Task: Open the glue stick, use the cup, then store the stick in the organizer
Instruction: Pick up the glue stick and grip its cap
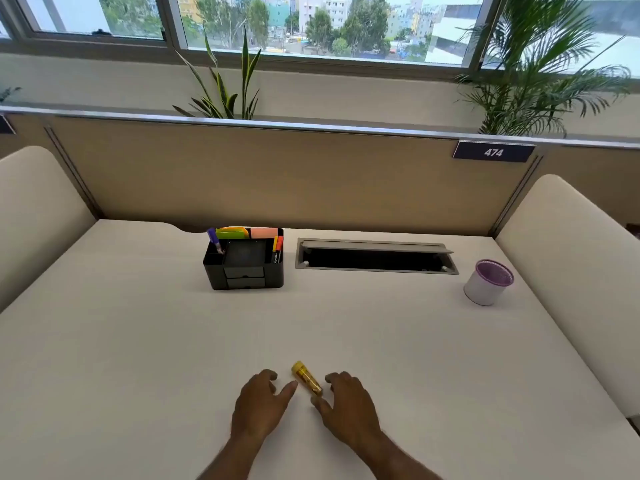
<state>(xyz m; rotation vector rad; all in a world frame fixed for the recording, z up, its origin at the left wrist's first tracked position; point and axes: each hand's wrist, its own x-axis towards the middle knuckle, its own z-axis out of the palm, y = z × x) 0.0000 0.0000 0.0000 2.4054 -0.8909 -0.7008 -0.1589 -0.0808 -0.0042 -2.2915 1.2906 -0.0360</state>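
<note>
Both hands, left hand and right hand, flank the glue stick with fingers loose, grasping nothing. Lying flat on the worktop, it may roll off if nudged.

Pale surface, with an open cable hatch set into it near the back. Tan partition behind, bearing a dark plate reading 474. Beyond, two leafy plants under wide windows; perhaps potted, bases hidden.

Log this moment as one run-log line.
stage: reaching | glue stick: lying on desk, capped | left hand: open | right hand: open | cup: far right | organizer: back centre
</note>
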